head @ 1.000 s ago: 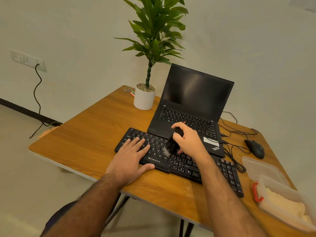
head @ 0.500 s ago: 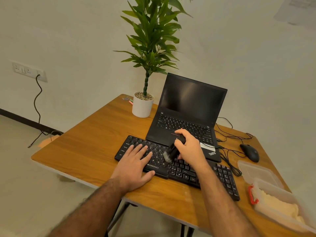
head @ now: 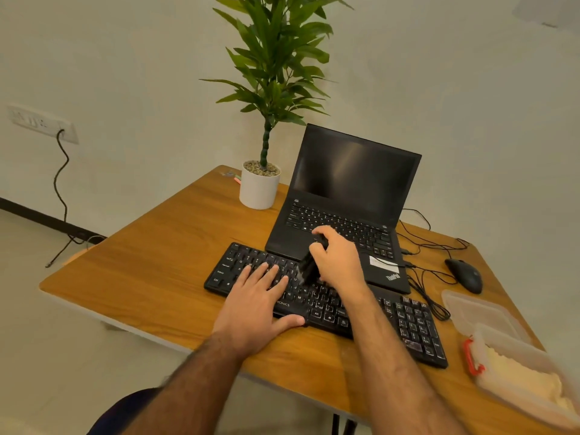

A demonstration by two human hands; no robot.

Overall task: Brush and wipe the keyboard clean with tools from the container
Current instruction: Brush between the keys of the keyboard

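A black external keyboard (head: 408,321) lies on the wooden table (head: 163,277) in front of an open laptop. My left hand (head: 255,304) rests flat on the keyboard's left half, fingers spread over the keys and thumb at its front edge. My right hand (head: 340,262) grips a black brush (head: 309,266) whose bristles point down and left onto the keys near the keyboard's middle. At the table's right edge stands a clear plastic container (head: 527,387) with a yellowish cloth (head: 524,376) inside.
A black laptop (head: 351,196) stands open right behind the keyboard. A white potted plant (head: 259,188) is at the back left. A black mouse (head: 464,274) and tangled cables (head: 423,277) lie right of the laptop. The container's lid (head: 470,309) lies beside it.
The brush in my right hand has shifted slightly over the middle keys. My left hand has stayed on the keyboard. The view has tilted upward a little.
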